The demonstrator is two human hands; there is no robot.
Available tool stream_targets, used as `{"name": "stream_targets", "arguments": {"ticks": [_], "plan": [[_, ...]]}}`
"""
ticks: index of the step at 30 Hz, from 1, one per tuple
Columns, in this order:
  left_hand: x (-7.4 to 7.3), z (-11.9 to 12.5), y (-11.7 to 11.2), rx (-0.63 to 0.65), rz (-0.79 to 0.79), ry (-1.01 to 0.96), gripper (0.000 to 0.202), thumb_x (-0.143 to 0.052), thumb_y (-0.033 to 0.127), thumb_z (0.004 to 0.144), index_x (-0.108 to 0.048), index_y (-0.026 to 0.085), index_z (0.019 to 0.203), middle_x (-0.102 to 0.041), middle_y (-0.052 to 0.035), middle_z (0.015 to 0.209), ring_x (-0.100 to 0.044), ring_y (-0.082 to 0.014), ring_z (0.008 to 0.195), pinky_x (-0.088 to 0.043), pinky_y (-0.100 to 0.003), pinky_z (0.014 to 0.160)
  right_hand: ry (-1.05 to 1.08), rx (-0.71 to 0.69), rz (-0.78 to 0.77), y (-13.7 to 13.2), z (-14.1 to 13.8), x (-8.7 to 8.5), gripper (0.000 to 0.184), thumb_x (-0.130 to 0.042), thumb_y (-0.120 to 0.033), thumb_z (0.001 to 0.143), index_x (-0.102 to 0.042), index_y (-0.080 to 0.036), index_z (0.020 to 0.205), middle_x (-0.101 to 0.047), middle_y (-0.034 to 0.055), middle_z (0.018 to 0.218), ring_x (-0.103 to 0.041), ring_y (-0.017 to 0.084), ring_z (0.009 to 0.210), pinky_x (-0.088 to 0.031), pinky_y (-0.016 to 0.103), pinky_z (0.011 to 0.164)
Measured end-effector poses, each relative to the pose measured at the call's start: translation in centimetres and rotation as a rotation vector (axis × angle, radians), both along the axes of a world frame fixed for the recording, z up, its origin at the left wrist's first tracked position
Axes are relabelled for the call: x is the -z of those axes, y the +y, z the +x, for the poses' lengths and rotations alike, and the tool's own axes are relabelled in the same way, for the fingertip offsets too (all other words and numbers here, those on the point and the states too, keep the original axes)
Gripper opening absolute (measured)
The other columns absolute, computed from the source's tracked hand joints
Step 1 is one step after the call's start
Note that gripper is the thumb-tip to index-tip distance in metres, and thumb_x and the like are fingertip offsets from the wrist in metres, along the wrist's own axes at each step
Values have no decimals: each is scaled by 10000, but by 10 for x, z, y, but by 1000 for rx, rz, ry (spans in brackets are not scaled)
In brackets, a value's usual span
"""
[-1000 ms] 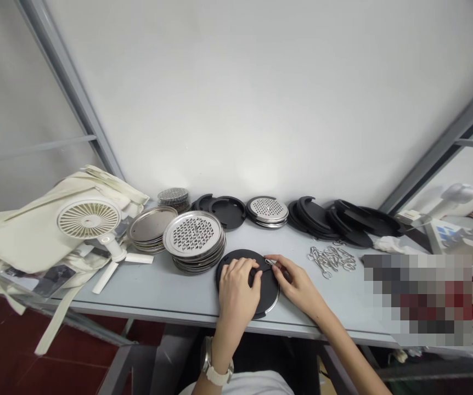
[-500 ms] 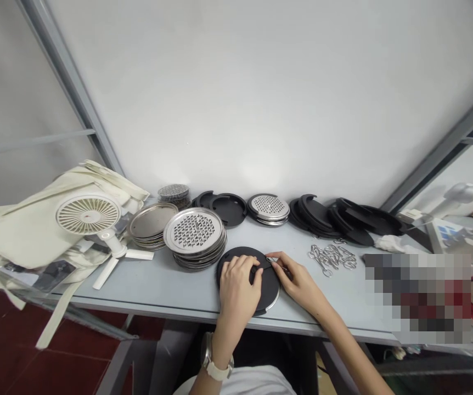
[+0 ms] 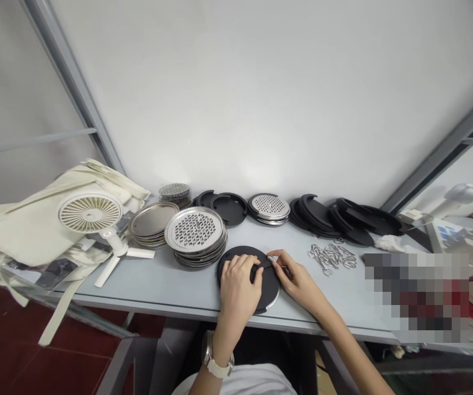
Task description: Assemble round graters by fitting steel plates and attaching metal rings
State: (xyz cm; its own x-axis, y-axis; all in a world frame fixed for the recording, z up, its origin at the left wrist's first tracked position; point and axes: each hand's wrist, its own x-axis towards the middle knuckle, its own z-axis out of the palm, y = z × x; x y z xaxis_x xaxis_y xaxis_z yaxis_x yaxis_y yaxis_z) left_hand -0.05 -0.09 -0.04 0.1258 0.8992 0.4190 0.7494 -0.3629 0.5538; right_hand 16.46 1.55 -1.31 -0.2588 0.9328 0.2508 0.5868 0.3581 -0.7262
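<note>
Head view: the left hand [image 3: 238, 282] pressed curled fingers on a round black plastic disc [image 3: 270, 291] at lower centre; the right hand [image 3: 298, 283] pinched a thin silver metal piece [image 3: 272, 260] between its fingertips.

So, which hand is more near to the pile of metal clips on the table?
Right. The right hand is at the edge of the black disc, just left of the metal clips. The left hand lies on the disc, farther from them.

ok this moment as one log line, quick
left hand: on black round disc | right hand: fingertips at disc's upper edge, pinched item unclear | nearby: perforated steel disc stack, metal clips
</note>
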Motion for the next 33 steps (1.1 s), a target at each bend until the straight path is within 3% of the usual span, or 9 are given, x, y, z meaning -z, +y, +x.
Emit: {"name": "stream_targets", "arguments": {"ticks": [9,20,33], "plan": [[0,0,1,2,-10,8,105,-536,144,858,-595,226,888,-644,-7,943,-555,-194,920,-387,-353,817,-23,6,23,-2,-1,-3,262,-342,-315,934,-491,-218,1127,-453,-46,624,-446,131,546,-394,230,542],[0,0,0,12,-4,4,111,-538,138,857,-588,232,890,-644,6,951,-555,-191,922,-381,-343,805,-25,2,3,0,0,0,226,-355,-290,926,-476,-212,1100,-387,-59,632,-412,121,552,-353,225,554],[0,0,0,33,-16,-26,98,-546,149,855,-586,234,885,-648,15,952,-553,-191,929,-373,-348,819,7,36,29,-2,2,2,162,-392,-278,907,-508,-220,1003,-495,-38,661,-449,127,572,-385,225,576]]}}
